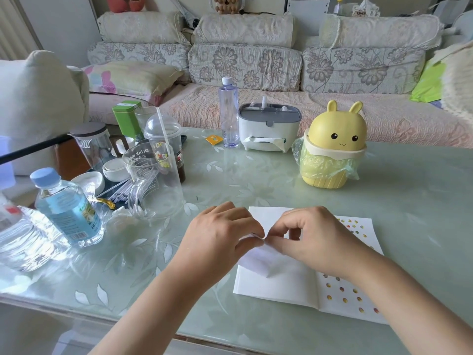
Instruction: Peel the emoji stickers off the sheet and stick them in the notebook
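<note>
Two hands meet over the open notebook (279,288), which lies flat by the tabletop's (409,190) near edge, right of its middle, spine running away from the person. The left hand (220,237) has its fingers curled and pinches the raised edge of the white sticker sheet (256,258), which bends up over the blank left page. The right hand (317,239) pinches with thumb and forefinger at the same spot, fingertips touching the left's; whether a sticker is already between them is too small to tell. The emoji stickers (344,300) already dotted on the right page lie directly under the right wrist, so that hand is nearer the placing spot and probably need only swing back and down. Nothing stands between. A glass jug (153,180) stands near the left edge, and a yellow rabbit-eared bin (332,147) stands towards the far edge, both well apart.
</note>
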Action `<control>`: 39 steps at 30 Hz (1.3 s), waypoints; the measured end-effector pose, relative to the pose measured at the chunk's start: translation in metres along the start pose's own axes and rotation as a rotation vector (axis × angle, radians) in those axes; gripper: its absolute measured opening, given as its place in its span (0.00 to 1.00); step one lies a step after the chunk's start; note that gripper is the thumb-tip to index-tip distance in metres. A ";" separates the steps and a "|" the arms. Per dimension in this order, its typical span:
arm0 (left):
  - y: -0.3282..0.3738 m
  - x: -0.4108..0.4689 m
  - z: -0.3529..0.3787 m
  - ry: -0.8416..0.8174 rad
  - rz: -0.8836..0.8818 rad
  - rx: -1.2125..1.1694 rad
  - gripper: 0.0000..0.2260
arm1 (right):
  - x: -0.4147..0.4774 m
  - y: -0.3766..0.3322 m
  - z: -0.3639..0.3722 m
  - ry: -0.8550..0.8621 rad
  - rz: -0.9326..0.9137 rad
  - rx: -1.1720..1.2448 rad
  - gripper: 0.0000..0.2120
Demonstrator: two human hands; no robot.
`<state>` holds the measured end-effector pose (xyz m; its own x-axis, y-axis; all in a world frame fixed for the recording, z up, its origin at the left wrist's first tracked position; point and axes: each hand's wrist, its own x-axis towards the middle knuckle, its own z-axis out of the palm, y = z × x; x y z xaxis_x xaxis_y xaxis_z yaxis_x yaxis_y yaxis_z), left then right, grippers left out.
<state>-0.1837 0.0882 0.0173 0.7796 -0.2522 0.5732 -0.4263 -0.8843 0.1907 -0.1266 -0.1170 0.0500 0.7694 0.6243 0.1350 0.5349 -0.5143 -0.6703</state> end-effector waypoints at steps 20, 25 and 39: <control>-0.014 -0.011 0.004 0.077 -0.208 0.136 0.04 | 0.031 0.048 0.032 0.259 -0.206 -0.640 0.09; -0.019 -0.014 0.009 0.093 -0.327 0.120 0.06 | 0.034 0.055 0.045 -0.024 -0.050 -0.586 0.09; 0.016 -0.010 0.037 0.159 -0.350 -0.080 0.05 | 0.009 0.009 0.021 0.009 0.507 0.525 0.20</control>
<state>-0.1816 0.0617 -0.0151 0.8058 0.1289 0.5780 -0.1867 -0.8709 0.4546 -0.1225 -0.1038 0.0300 0.8824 0.3779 -0.2802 -0.1238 -0.3880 -0.9133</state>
